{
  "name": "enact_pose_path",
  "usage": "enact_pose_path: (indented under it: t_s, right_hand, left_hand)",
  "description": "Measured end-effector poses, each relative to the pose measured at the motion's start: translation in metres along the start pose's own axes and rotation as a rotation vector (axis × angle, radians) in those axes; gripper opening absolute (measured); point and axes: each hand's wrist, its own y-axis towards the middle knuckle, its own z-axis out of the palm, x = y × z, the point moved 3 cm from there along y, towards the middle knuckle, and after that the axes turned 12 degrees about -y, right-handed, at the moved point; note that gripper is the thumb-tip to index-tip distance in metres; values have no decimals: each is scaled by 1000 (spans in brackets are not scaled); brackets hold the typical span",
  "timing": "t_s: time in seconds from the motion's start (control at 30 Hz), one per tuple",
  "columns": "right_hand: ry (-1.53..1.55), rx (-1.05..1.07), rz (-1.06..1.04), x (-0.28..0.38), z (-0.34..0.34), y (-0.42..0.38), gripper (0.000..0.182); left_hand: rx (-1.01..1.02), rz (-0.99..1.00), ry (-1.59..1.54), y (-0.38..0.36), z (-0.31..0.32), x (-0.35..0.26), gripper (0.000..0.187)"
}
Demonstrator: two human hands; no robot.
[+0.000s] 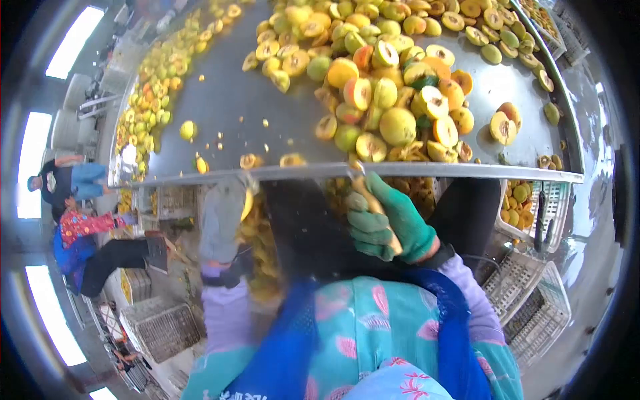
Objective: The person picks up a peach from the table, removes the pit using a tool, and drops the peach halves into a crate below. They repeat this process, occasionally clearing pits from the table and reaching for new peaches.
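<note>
My right hand (pixel 393 220), in a green glove, is closed around the wooden handle of a tool (pixel 375 203). The tool's metal end points at the table's front rim. My left hand (pixel 223 217), in a greyish glove, is smeared by motion below the rim. A yellow fruit piece (pixel 248 204) shows at its side; whether the fingers grip it is unclear. On the metal table (pixel 220 107) lies a heap of whole and halved yellow-orange fruits (pixel 397 127), close beyond my right hand.
More fruits (pixel 157 87) line the table's left side. White crates (pixel 533 300) stand at the lower right, one with fruit (pixel 519 203) inside. At the left are a crate (pixel 163 330) and other people (pixel 83 233). Below the table, fruit (pixel 263 247) lies between my legs.
</note>
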Motion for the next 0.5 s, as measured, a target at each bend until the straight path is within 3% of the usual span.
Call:
enact_pose_path:
  t_s: [0.07, 0.1, 0.17, 0.23, 0.3, 0.4, 0.43, 0.5]
  right_hand:
    - [-12, -223, 33, 3, -23, -4, 41]
    - [-110, -341, 59, -1, -24, -3, 42]
    - [-235, -466, 61, -3, -19, 10, 43]
    - [-461, -523, 32, -1, -15, 13, 45]
    - [-636, -564, -37, 3, -13, 9, 47]
    - [-775, -755, -112, 15, -5, -2, 44]
    - [-836, -788, -166, 16, -1, -1, 43]
    - [-959, -839, -269, 22, 6, 8, 40]
  left_hand:
    - [101, 110, 563, 34, -22, -4, 32]
    - [102, -35, 734, 46, -24, -12, 34]
    - [-168, 255, 481, 96, 6, -38, 38]
    - [-234, 975, 824, 153, 43, -60, 40]
    - [113, 819, 1014, 227, 67, -1, 41]
    - [175, 321, 1066, 214, 61, -32, 35]
    - [153, 97, 777, 198, 51, -41, 28]
    - [135, -21, 275, 170, 38, -29, 32]
